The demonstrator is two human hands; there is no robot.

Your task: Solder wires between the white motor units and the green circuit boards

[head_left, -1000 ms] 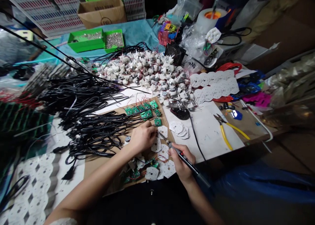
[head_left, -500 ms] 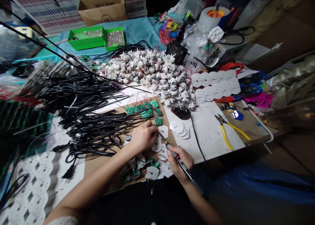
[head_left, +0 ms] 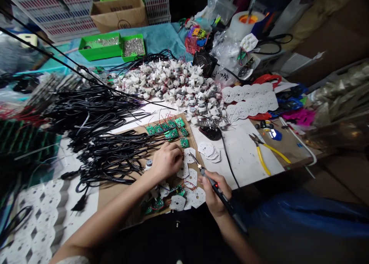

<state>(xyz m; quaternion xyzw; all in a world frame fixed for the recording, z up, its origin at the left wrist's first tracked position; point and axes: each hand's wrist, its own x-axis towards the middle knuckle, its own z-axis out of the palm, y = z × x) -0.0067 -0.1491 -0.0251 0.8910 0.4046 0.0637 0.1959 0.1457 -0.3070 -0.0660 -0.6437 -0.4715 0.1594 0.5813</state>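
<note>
My right hand (head_left: 215,191) is closed round a soldering iron (head_left: 215,185) with a small red light on its handle. The iron's tip rests over or just above a white board (head_left: 189,155). My left hand (head_left: 167,160) lies at that board's left edge, fingers curled; whatever they pinch is hidden. More white boards (head_left: 197,197) overlap below, beside several green circuit boards with wires. Above my left hand, green circuit boards (head_left: 170,134) sit on the brown cardboard (head_left: 150,154). Black power cords (head_left: 115,152) are bundled at the left.
A large heap of white motor-like parts (head_left: 173,81) covers the table's middle. A soldering iron stand (head_left: 210,131) with a coil is right of the boards. Yellow-handled pliers (head_left: 265,152) lie at the right. Green trays (head_left: 100,46) hold small metal parts at the back.
My right hand has shifted slightly right, and the iron's tip has moved up and right across the white board. My left hand has stayed nearly in place.
</note>
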